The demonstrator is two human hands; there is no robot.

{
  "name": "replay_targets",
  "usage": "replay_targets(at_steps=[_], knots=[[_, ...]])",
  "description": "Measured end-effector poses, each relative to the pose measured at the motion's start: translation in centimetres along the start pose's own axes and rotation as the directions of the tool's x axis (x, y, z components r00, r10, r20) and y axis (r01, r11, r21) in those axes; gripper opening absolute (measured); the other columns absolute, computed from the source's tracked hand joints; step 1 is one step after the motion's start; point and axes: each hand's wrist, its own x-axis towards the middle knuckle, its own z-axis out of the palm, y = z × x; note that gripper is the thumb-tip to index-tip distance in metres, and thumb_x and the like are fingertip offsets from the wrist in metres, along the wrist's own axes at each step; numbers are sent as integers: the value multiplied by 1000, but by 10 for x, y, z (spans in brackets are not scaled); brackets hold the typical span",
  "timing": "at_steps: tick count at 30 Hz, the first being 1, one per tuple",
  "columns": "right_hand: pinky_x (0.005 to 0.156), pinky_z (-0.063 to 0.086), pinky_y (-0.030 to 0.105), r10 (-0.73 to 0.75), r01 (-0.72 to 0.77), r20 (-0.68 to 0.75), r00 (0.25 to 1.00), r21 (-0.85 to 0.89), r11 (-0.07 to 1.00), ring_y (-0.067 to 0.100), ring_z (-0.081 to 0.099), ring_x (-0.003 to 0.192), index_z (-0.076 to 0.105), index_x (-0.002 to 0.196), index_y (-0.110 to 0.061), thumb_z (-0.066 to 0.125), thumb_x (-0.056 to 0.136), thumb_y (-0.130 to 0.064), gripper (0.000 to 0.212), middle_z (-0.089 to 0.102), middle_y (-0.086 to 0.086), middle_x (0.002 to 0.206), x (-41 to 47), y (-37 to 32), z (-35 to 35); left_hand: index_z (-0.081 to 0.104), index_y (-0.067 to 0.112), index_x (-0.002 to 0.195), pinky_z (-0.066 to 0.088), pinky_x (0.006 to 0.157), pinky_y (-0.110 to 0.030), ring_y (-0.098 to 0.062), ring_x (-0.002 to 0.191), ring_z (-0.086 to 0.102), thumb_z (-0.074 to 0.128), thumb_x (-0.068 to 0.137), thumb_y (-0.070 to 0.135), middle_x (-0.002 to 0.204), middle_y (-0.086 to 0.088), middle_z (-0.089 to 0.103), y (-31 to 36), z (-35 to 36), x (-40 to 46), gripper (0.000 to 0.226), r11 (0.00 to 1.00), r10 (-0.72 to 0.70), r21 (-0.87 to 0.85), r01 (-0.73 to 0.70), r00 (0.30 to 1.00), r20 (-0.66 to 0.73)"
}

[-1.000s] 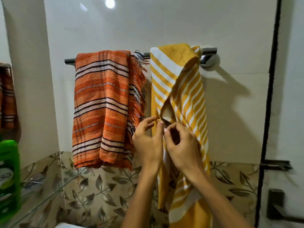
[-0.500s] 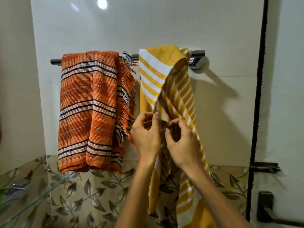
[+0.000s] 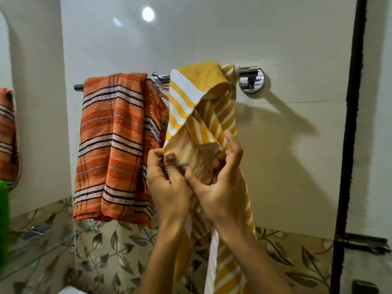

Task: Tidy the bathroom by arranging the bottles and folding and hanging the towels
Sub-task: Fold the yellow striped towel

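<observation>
you face a pale tiled bathroom wall (image 3: pixel 212 39) with a band of leaf-patterned tiles (image 3: pixel 106 251) along its foot and a chrome towel rail (image 3: pixel 248 70) fixed across it. on the rail hangs an orange striped towel (image 3: pixel 114 145), folded and draped to the left, and just beside it to the right a yellow and white striped towel (image 3: pixel 201 85), twisted and bunched where it goes over the bar. your left hand (image 3: pixel 167 183) pinches the yellow towel's left edge between thumb and curled fingers; your right hand (image 3: pixel 220 183) is curled round a fold of the same cloth, with its forefinger stretched up along the stripes. the two hands touch at the thumbs. the towel's lower end runs out of the bottom of the view, and your forearms cover much of its middle. at the far left edge a green bottle (image 3: pixel 4 219) is mostly cut off and blurred, so no label or writing on it can be read; above it a second strip of orange striped cloth (image 3: pixel 8 134) is also cut by the edge. a dark vertical seam (image 3: pixel 352 124) runs down the wall on the right. no brand or writing shows anywhere.
</observation>
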Motion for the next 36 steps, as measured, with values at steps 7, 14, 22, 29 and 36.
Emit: replay_targets(at_steps=[7, 14, 22, 29, 36], knots=[[66, 52, 16, -51, 56, 90, 995, -57, 997, 1, 55, 90, 60, 115, -28, 57, 86, -51, 37, 55, -9, 109, -8, -7, -11, 43, 20, 81, 38, 48, -22, -7, 52, 41, 38, 99, 19, 62, -1, 44, 18, 0, -10, 19, 1000, 21, 11, -22, 1000, 8], [66, 54, 22, -59, 63, 175, 983, -20, 998, 11, 54, 90, 65, 95, -13, 60, 89, -25, 15, 48, 1, 110, -15, -6, -26, 46, 21, 82, 40, 47, -15, -1, 52, 46, 38, 99, 12, 58, 14, 49, 34, -1, -29, 21, 995, 36, 89, -39, 999, 36], [95, 44, 12, -70, -4, 168, 983, 404, 915, 13, 47, 122, 41, 123, -20, 65, 86, -7, 46, 45, 7, 132, -9, -15, -47, 50, 25, 83, 42, 50, -18, -7, 55, 50, 38, 98, 12, 66, 9, 56, 61, -10, -43, 23, 956, 85, 265, -125, 984, 158], [91, 51, 29, -10, -54, 124, 992, 509, 859, 15, 55, 115, 31, 132, -35, 60, 84, -18, 58, 46, 0, 133, -7, -12, -68, 55, 20, 86, 43, 59, -12, -3, 69, 51, 37, 94, 21, 77, 7, 54, 83, -18, -66, 20, 896, 10, 400, -192, 910, 415], [60, 48, 18, 2, -32, 92, 996, 319, 947, 11, 49, 92, 41, 133, -38, 64, 72, -52, 67, 30, -7, 119, -6, -16, -86, 56, 15, 87, 39, 56, -8, 1, 63, 52, 37, 94, 30, 71, 9, 55, 105, -16, -80, 26, 915, -54, 366, -167, 850, 524]])
